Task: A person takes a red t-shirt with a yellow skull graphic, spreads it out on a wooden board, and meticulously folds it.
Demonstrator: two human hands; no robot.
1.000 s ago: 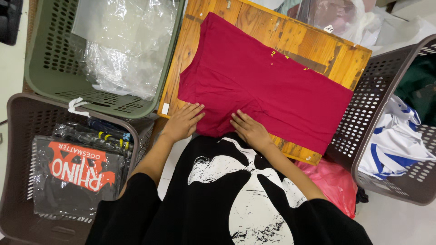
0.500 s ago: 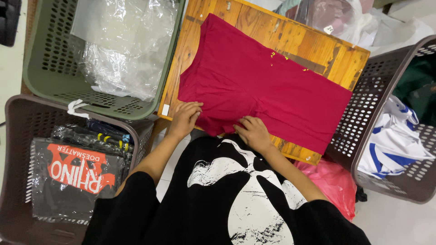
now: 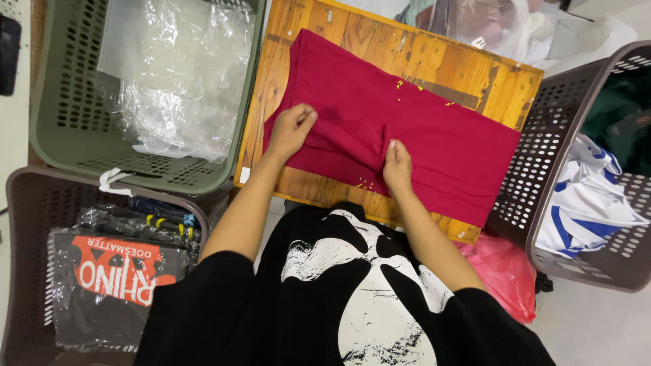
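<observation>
Left hand (image 3: 293,127): fingers curled tight, pinching the near edge of the red cloth (image 3: 407,129) and lifting a fold of it up off the surface. Right hand (image 3: 397,166): fingers closed down on the same near edge, further right, gripping a bunched ridge of fabric between thumb and fingers.

Red cloth lies spread across the wooden surface (image 3: 325,27), slanting from upper left to lower right, its right end reaching the surface's far corner. Small yellow flecks on the cloth near its middle.

Left of the surface: green basket (image 3: 47,102) holding crumpled clear plastic bags (image 3: 176,74). Below it, brown basket (image 3: 27,203) with packed dark garments (image 3: 115,271) in plastic. Right of the surface: another brown basket (image 3: 597,88) with a white-and-blue garment (image 3: 583,210). Pink bag (image 3: 502,271) on the floor just beside it.
</observation>
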